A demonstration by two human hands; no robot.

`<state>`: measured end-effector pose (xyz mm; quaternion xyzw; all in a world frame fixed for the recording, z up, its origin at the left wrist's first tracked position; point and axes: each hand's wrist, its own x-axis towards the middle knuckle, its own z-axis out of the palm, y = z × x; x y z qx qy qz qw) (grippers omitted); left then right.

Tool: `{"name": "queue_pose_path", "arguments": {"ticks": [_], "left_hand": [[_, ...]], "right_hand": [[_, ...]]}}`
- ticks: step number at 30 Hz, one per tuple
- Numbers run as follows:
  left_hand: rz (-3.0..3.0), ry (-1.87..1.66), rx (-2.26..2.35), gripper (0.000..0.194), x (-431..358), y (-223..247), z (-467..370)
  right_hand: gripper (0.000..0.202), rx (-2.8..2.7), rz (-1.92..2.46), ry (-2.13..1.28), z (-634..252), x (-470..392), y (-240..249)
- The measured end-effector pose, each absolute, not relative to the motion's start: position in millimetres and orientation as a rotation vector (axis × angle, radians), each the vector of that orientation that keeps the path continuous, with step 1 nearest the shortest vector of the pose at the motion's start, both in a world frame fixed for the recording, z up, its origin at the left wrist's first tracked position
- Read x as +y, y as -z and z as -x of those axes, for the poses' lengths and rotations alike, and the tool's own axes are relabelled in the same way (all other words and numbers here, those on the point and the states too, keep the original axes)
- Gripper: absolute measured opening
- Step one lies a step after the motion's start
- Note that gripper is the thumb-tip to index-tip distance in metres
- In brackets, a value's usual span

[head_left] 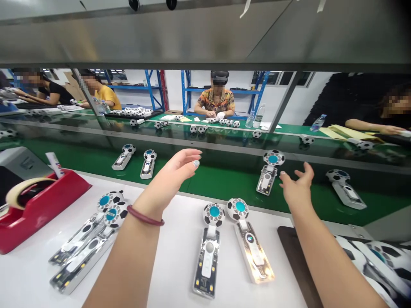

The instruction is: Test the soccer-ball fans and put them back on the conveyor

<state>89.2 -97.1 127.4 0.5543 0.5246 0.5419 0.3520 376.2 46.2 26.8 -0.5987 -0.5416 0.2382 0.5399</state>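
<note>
One narrow, unclosed grip: left hand (176, 173) above the green belt (208, 182). Right hand (298, 187): grip wide, just beside a football-headed device (267, 179) lying there. Lit device (253, 248), unlit device (207, 259): side by side on white counter (175, 256).

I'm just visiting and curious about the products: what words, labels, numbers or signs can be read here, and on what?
None reads clearly.
White item in the red tape dispenser: lettering, too blurred.
Lit device: display marks too small.
Right-hand bottle: label blurred.
</note>
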Motion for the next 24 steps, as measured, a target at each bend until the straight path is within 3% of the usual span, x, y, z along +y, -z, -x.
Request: {"name": "queue_pose_path", "arguments": {"ticks": [6, 12, 20, 24], "left_hand": [[-1.211, -0.983, 2.522, 0.062, -35.8, -55.8, -21.4], [-1.040, -0.822, 2.753, 0.037, -27.0, 5.6, 7.2], [-0.937, -0.971, 2.741, 0.032, -30.2, -6.2, 12.4], [-1.102, -1.190, 2.651, 0.027, -31.9, -43.8, -5.1]], "right_hand": [[0.072, -1.320, 1.066, -0.605, -346.3, 0.1, -82.6], [0.072, -1.369, 0.915, -0.573, -335.5, -17.1, -92.3], [0.075, -1.406, 0.942, -0.638, -337.0, -16.7, -93.2], [0.059, -1.558, 0.959, -0.823, -334.4, -24.7, -99.8]]}}
